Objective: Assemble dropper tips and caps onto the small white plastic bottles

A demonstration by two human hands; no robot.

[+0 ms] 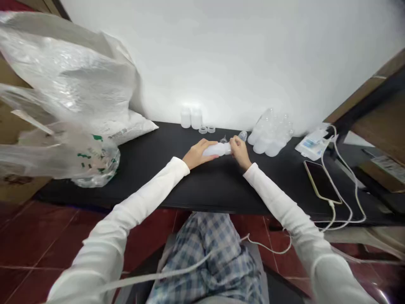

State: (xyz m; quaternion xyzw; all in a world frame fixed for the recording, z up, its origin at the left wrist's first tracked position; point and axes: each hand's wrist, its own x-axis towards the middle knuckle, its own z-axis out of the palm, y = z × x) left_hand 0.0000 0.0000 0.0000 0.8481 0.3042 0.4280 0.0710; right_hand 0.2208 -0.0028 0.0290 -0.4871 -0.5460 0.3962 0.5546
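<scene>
A translucent white baby bottle [215,149] lies sideways above the black table, between my two hands. My left hand [196,154] is wrapped round its body. At the neck end, the bent fingers of my right hand [239,151] are closed on the bottle; any small part inside them is hidden. Just behind the bottle sits a clear nipple-like piece [223,139], and a clear domed cap [243,135] is beyond my right hand. Two clear rings, a left ring [203,130] and a right ring [211,129], lie farther back, by two upright white bottles [191,118].
Several bottles with clear domed tops [271,137] stand bunched at the right rear. A phone [322,181] with a white cable [351,169] and a white packet [313,143] lie right. Large plastic bags [69,84] crowd the left. A white wall [221,63] rises behind the black table [205,190].
</scene>
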